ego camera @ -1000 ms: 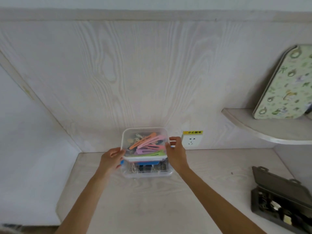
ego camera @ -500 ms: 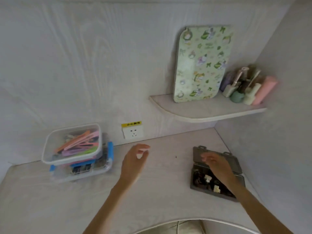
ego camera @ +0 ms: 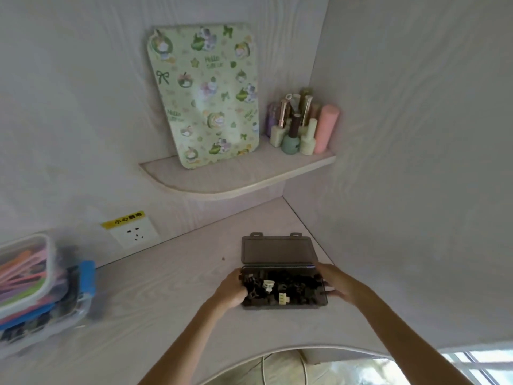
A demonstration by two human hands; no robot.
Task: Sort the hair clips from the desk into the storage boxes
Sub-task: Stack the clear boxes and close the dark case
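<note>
A dark translucent storage box lies open on the desk near the right corner, its lid folded back toward the wall. Inside are several small black claw clips and two cream ones. My left hand grips the box's left end and my right hand grips its right end. At the far left stand two stacked clear storage boxes; the upper one holds long pink, orange, purple and green hair clips, the lower has a blue latch.
A curved corner shelf above the desk carries a green patterned board and several nail polish bottles. A wall socket with a yellow label sits low on the back wall. The desk's curved front edge runs below my arms.
My hands left the stacked clear boxes and the view swung right. Both hands moved to the dark box and now hold its two ends.
</note>
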